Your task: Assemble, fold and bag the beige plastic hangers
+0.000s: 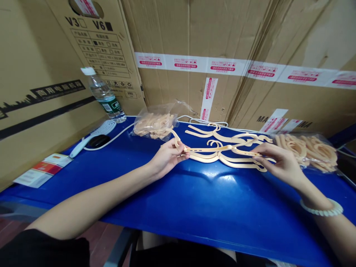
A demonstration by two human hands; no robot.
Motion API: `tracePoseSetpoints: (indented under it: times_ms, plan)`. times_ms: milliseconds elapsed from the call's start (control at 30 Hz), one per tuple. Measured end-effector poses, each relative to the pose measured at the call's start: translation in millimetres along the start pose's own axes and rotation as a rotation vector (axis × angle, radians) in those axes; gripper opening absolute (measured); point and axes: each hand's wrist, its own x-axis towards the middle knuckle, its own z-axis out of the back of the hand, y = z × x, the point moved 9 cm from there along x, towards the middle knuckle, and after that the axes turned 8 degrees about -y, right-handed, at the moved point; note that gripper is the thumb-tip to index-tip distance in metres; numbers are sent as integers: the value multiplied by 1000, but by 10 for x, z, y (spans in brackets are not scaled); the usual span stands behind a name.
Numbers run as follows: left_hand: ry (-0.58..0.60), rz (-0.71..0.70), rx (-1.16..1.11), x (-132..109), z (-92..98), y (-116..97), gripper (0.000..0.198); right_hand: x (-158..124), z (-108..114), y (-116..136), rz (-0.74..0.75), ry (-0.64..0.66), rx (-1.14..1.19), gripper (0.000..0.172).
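Above the blue table, a beige plastic folding clothes hanger [207, 150] is held between both hands. My left hand [170, 155] is closed on its left part, thumb and fingers pinching near a joint, with one piece sticking up beyond the fingers. My right hand [280, 163] pinches the other end. Just behind and below it lie more beige hangers [236, 163] with curved hooks. Farther back rest other beige hangers [204, 131], partly overlapped by the held one.
A clear bag of beige hanger parts [154, 124] lies left of centre, and other bagged parts [314, 152] lie right. A water bottle [107, 96], brush [91, 137], dark oval object [98, 141] and printed card [44, 170] stand or lie left. Cardboard boxes [217, 29] wall the back.
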Motion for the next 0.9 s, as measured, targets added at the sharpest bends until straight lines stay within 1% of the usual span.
tracePoseSetpoints:
  times_ms: [67,167,400,533,633,800,900]
  plan:
    - [-7,-31,9,4,18,-5,22,-13,-23,-7,-21,14,8,14]
    - [-17,-59,26,13,48,-4,25,-20,-42,9,-13,20,1,15]
    - [-44,-161,53,3,78,-58,21,-23,-79,79,25,41,-25,12]
    - [-63,-226,43,0,97,-100,24,-22,-90,148,21,29,-5,13]
    - [-85,-232,10,16,119,-101,27,-16,-100,169,-11,21,-6,15]
    - [-182,-180,-62,46,185,-70,30,-8,-85,140,-89,5,20,20]
    - [-191,-169,-83,44,181,-68,28,-10,-52,90,-150,-17,32,26]
